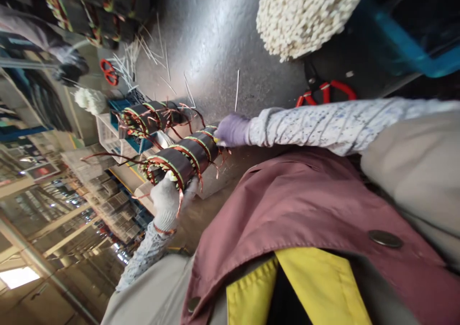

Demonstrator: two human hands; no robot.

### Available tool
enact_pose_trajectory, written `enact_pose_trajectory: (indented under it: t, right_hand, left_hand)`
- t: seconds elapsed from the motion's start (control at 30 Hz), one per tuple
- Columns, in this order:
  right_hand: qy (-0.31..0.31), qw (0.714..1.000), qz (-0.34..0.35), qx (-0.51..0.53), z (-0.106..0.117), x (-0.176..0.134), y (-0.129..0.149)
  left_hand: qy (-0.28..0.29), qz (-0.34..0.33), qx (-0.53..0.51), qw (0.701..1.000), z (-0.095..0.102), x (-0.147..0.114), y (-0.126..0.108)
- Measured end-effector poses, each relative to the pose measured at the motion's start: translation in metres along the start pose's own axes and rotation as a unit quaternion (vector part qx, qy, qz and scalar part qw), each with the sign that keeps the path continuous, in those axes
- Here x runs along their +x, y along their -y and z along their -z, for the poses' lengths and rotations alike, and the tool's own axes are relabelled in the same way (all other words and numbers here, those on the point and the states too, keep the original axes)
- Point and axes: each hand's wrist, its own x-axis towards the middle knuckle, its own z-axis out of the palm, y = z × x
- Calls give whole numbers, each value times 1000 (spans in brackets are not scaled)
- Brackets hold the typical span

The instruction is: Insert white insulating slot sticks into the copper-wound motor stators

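A row of dark cylindrical motor stators (189, 155), with copper windings and pale green insulation at the joints, lies between my two hands. My left hand (167, 198), in a white knitted glove, grips its near end from below, with the thumb at the open bore. At the opposite end, my right hand (233, 131), in a purple glove, has its fingers closed against the last stator; its fingertips are partly hidden. Loose copper leads stick out along the row. A second row of wound stators (154, 116) sits just behind.
On the grey metal table (215, 42) lie white ties (237, 90), red-handled pliers (325, 92) and red-handled scissors (109, 72). A thick bundle of white ties (309, 16) stands near a blue bin (406, 42). A co-worker's gloved hand (72, 63) is at upper left, near more stators (97, 8).
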Motion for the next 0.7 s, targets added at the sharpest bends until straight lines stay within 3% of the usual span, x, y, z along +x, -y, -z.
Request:
enact_pose_trajectory:
  t: [0.1, 0.23, 0.33, 0.5, 0.7]
  right_hand:
    - [29, 997, -33, 66, 0, -14, -18]
    - [9, 994, -103, 41, -8, -43, -57]
    - [7, 985, -168, 22, -27, -61, -73]
    - [18, 986, -164, 6, -59, -61, -63]
    - [1, 989, -150, -6, -73, -55, -57]
  left_hand:
    - [-1, -4, -27, 1000, 5, 1, 4]
    - [-13, 6, -15, 1000, 3, -1, 12]
    - [-35, 11, 0, 999, -1, -2, 15]
    - [-31, -14, -24, 999, 5, 1, 8]
    - [-28, 11, -29, 999, 10, 3, 5]
